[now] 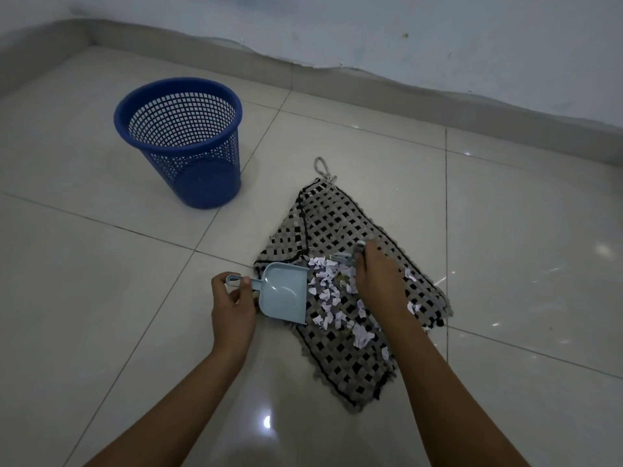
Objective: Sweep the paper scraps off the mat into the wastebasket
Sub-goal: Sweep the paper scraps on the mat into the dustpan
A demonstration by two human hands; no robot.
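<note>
The left hand (232,308) gripped the handle of a pale blue dustpan (285,293), whose mouth lay on the left edge of the checked mat (340,230). The right hand (379,276) clasped a small brush (350,257) over the paper scraps (328,294) strewn beside the pan. The blue wastebasket (183,143) stood upright on the tiled floor (84,264), well apart to the left, near the wall (438,35).

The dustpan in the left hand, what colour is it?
Pale blue. The dustpan shows best in the head view, its only view.
</note>
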